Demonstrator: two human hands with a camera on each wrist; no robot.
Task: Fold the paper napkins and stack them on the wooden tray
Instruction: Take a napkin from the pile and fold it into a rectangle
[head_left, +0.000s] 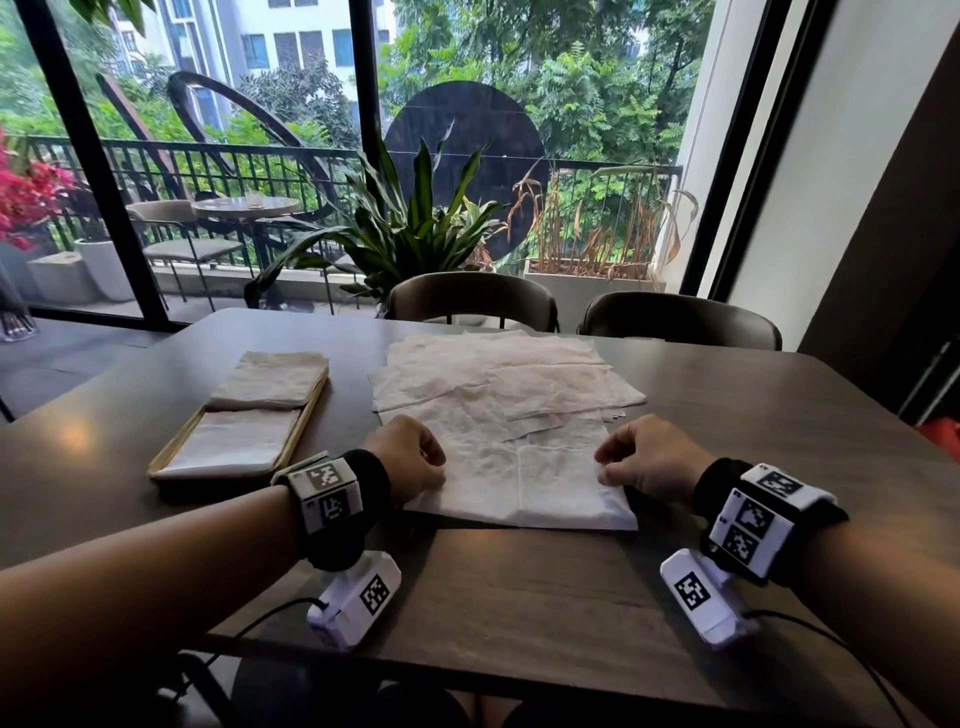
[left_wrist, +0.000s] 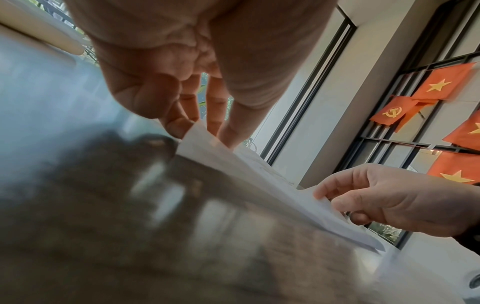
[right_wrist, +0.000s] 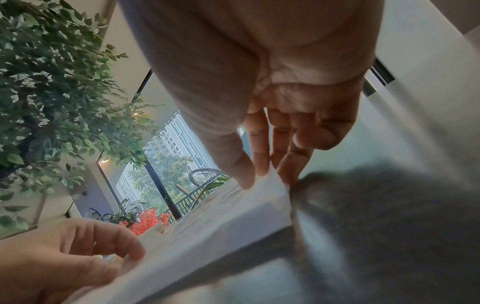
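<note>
A white paper napkin (head_left: 519, 483) lies on the dark table nearest me, on top of a spread of several unfolded napkins (head_left: 498, 374). My left hand (head_left: 410, 460) pinches its left edge between thumb and fingers; the left wrist view shows the paper (left_wrist: 207, 148) lifted slightly there. My right hand (head_left: 641, 465) pinches the right edge, with the napkin corner (right_wrist: 270, 185) raised between thumb and fingertips. At the left lies the wooden tray (head_left: 298, 434); it holds a folded napkin stack (head_left: 270, 379) at its far end and another folded napkin (head_left: 234, 441) nearer me.
Two dark chairs (head_left: 470, 299) stand at the table's far side, with potted plants (head_left: 410, 228) and a glass wall behind them. A wall rises at the right. Bare tabletop (head_left: 519, 587) lies between the napkin and the near edge.
</note>
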